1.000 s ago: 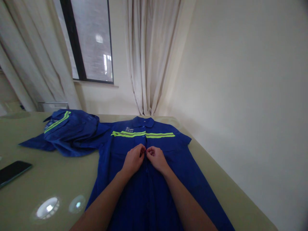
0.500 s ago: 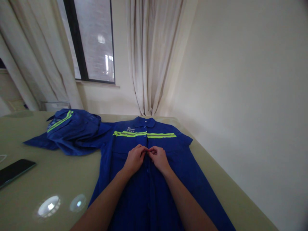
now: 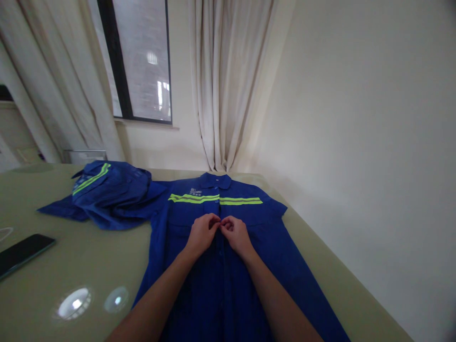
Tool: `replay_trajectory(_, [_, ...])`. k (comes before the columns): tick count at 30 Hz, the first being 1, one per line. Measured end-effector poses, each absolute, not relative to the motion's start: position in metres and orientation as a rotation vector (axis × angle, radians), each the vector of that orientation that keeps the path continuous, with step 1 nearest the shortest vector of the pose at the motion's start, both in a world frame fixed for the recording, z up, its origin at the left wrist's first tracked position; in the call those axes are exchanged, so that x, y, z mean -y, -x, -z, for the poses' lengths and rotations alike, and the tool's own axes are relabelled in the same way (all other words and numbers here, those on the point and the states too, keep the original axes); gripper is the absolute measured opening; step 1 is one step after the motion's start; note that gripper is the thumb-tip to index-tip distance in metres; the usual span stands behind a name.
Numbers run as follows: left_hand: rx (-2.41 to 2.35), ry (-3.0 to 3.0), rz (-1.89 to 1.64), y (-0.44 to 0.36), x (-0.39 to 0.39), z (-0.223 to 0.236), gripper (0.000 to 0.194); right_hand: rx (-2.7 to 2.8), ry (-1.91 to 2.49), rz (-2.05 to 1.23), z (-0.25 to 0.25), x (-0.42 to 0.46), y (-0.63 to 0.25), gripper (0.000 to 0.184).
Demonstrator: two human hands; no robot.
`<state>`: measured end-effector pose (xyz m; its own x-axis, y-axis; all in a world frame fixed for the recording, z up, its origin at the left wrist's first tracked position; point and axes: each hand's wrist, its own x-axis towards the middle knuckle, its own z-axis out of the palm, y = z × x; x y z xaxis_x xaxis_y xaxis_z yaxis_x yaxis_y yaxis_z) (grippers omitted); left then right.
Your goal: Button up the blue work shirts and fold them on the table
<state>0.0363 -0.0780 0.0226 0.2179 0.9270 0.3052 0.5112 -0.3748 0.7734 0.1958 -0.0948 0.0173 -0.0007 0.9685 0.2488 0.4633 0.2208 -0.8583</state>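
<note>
You're working the shirt [image 3: 274, 242] front—left hand [image 3: 201, 233] and right hand [image 3: 235, 234] pinching it narrowly—so fine, steady control seems needed next.

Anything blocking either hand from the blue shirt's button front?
Nothing visible. The left hand and right hand meet at the blue shirt's front. The phone and bundled blue cloth lie off to the left.

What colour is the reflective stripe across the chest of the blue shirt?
The bright yellow-green stripe has a grey middle; head view.
</note>
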Motion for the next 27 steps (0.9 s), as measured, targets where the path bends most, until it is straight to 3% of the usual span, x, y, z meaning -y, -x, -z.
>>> replay_trajectory(15, [-1.282, -1.822, -1.124, -0.0374, 0.0790, -0.0261, 0.012, 1.589, 1.423, -0.628, -0.0214, 0.0922, -0.1995, 0.007])
replay_trajectory(27, [-1.219, -2.034, -1.062, -0.0317, 0.0795, -0.0203, 0.032, 1.624, 1.391, -0.676, -0.0215, 0.0923, -0.2000, 0.003])
